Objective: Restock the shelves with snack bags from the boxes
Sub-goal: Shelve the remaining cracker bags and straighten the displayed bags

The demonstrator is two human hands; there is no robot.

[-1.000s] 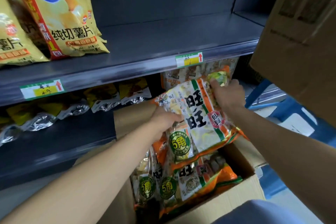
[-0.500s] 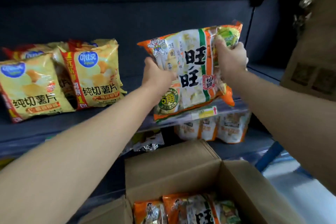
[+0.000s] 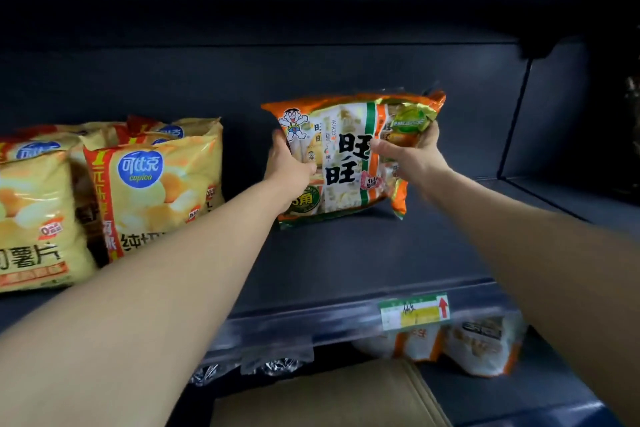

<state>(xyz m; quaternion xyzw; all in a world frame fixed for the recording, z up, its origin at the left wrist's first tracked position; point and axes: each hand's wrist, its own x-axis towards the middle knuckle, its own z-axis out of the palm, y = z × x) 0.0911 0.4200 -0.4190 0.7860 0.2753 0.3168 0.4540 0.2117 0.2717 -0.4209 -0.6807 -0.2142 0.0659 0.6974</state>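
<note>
both hands [image 3: 291, 166] [image 3: 412, 158] gripped the orange snack bag [image 3: 346, 163] upright on the dark shelf [image 3: 346, 263] | yellow chip bags [image 3: 152, 191] sat to its left | cardboard box [image 3: 329, 399] was down below

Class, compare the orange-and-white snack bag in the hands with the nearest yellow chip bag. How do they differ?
The orange-and-white snack bag is gripped by the left hand and right hand; the yellow chip bag is untouched. The snack bag has no neighbours; the chip bag sits among other chip bags. Both face front, upright.
</note>
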